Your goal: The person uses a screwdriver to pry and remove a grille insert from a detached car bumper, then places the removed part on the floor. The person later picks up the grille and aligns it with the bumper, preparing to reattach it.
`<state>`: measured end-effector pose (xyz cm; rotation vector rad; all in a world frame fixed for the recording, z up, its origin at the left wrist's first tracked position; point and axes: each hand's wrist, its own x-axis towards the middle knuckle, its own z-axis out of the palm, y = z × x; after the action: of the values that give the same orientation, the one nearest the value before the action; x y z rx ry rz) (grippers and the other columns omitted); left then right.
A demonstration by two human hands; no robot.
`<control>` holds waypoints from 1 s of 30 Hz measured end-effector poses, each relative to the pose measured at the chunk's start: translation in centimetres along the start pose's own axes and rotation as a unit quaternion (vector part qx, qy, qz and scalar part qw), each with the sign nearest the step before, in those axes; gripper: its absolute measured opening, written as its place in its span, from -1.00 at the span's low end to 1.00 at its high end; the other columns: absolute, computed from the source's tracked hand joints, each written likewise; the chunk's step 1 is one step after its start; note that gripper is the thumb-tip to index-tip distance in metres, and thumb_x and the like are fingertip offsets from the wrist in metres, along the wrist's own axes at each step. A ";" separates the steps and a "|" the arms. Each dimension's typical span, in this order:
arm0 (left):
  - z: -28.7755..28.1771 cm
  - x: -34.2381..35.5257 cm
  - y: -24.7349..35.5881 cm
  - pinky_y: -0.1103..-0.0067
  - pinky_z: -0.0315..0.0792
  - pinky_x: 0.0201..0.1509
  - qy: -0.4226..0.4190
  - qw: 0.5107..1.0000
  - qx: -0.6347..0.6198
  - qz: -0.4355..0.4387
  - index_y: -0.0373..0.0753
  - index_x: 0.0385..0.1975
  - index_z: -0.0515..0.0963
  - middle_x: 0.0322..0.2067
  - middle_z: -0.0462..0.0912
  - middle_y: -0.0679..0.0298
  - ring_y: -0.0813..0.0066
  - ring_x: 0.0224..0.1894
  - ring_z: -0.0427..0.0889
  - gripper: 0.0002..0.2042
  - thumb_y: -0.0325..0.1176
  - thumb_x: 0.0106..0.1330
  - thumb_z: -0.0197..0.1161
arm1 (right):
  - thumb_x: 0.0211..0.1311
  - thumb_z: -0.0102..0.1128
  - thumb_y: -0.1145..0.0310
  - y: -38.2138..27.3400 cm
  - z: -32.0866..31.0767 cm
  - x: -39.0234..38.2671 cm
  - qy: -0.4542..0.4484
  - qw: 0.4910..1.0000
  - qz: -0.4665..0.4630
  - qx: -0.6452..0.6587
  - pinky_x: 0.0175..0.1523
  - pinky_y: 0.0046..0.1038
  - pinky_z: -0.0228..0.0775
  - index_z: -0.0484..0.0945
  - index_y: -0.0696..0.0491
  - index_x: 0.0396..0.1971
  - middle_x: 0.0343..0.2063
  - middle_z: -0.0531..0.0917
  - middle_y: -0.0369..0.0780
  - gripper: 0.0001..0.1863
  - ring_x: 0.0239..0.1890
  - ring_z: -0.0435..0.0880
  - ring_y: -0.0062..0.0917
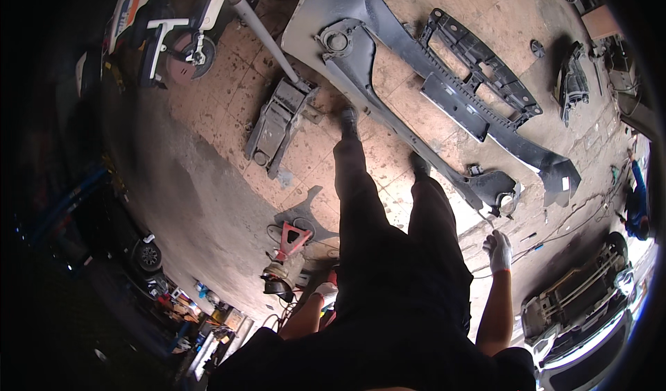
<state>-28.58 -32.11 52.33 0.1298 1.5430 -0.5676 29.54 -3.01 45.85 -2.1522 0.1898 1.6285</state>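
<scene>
My left hand (326, 292), in a white glove, hangs low beside my left leg. It appears closed around a red object (333, 277), mostly hidden by the hand and my dark trousers; its kind does not show. My right hand (498, 251), also gloved in white, is out to the right of my legs with its fingers curled. A thin, pale strip shows just above its fingertips, too small to name. Nearest to that hand is the lower right end of a long dark bumper cover (409, 138) lying on the tiled floor, with round lamp housings at its ends.
Left of my feet stands a floor jack (277, 117) with a long handle. A red jack stand (293, 238) is nearer my left hand. A black radiator support frame (479, 68) and a headlamp (573, 82) lie farther right. A car with an exposed front (576, 297) stands at right.
</scene>
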 end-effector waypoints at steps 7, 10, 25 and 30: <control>-31.2 4.2 8.3 0.08 0.63 -0.01 0.097 0.865 0.473 0.137 -0.29 -0.10 0.67 -0.12 0.76 -0.18 -0.17 -0.10 0.77 -0.64 -0.12 0.40 0.15 | 0.40 0.14 0.31 22.0 4.1 -19.1 0.244 0.960 0.126 0.048 -0.39 -0.45 0.41 0.55 0.04 -0.33 -0.53 0.56 -0.28 -0.86 -0.51 0.55 -0.55; -40.8 1.9 14.1 0.25 0.69 -0.26 0.254 0.928 0.263 0.075 -0.34 -0.05 0.66 -0.21 0.79 -0.06 -0.02 -0.24 0.81 -0.69 -0.20 0.46 0.20 | 0.44 0.04 0.20 29.8 8.0 -27.0 0.243 0.857 0.162 -0.425 -0.21 -0.43 0.43 0.60 0.15 -0.42 -0.45 0.60 -0.18 -0.65 -0.40 0.53 -0.55; -43.0 -1.2 34.3 0.18 0.62 0.02 0.215 0.872 0.405 0.172 -0.27 -0.06 0.69 -0.11 0.77 -0.11 -0.07 -0.07 0.76 -0.65 -0.15 0.31 0.33 | 0.53 0.12 0.21 16.9 23.3 -19.6 0.322 0.812 0.005 0.487 -0.26 -0.50 0.35 0.51 -0.06 -0.22 -0.39 0.50 -0.42 -0.86 -0.40 0.47 -0.63; -34.8 -3.3 40.7 0.20 0.67 -0.07 0.246 0.851 0.411 0.215 -0.28 -0.10 0.70 -0.19 0.80 -0.02 0.00 -0.12 0.79 -0.69 -0.16 0.34 0.33 | 0.49 0.26 0.27 19.6 20.4 -20.5 0.279 0.865 -0.111 0.403 -0.39 -0.56 0.30 0.55 0.08 -0.19 -0.43 0.54 -0.33 -0.82 -0.49 0.45 -0.65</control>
<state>-42.62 18.78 42.87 1.3367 1.5781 -0.8374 -1.65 -15.09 55.80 -1.7915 0.6399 0.5687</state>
